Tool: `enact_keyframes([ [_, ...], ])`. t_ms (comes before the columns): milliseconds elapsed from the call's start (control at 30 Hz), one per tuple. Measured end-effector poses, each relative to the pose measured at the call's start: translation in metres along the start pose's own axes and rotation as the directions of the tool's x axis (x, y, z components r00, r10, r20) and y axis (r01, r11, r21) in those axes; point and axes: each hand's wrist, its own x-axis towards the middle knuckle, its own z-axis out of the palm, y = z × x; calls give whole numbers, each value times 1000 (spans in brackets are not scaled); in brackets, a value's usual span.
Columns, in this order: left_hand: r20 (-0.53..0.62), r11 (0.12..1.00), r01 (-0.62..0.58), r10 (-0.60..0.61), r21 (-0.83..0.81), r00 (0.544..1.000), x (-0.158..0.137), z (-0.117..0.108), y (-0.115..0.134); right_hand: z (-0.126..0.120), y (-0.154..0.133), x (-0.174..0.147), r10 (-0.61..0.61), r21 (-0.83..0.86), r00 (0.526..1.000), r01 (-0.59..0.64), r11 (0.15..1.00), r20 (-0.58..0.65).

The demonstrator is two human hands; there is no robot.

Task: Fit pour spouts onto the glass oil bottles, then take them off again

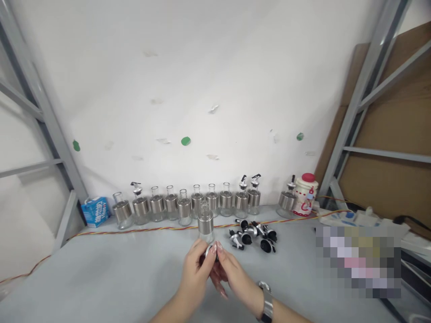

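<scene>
My left hand [197, 264] and my right hand [237, 273] meet over the front of the table, both closed on one bottle pourer [208, 251]. Fingers and thumbs cover most of it; a silver and dark part shows between them. Right behind my hands stands a glass bottle [205, 222] with a steel band and an uncapped neck. Several black and silver pourers [252, 232] lie in a loose heap to the right of that bottle. Along the wall runs a row of similar bottles [157, 204]; a few carry pourers [136, 187], the others have bare necks.
A red and yellow twisted wire [161, 229] crosses the grey table [117, 278] in front of the row. At the left is a blue carton [96, 211]. A white jar with a red lid [305, 195] and a power strip [357, 218] stand at the right, near a blurred-out patch.
</scene>
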Motion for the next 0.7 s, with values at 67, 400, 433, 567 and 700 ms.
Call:
enact_keyframes([
  [67, -18, 997, -36, 38, 72, 999, -1, 0, 4, 2, 0, -1, 4, 28, 1000, -5, 1000, 16],
  [400, -107, 988, -64, 79, 141, 991, -1, 0, 1, 6, 4, 0, 20, 66, 993, -27, 997, 115],
  [433, -108, 995, -37, 47, 98, 993, -1, 0, 0, 6, 2, -1, 5, 32, 995, -8, 999, 99],
  [567, 1, 991, 85, -86, -107, 996, -4, 0, 4, 4, -15, -11, -124, -204, 991, 131, 970, 48],
  [700, 120, 981, 68, -47, -180, 992, -7, -3, 12, -1, -26, -22, -205, -340, 974, 224, 913, 92],
])
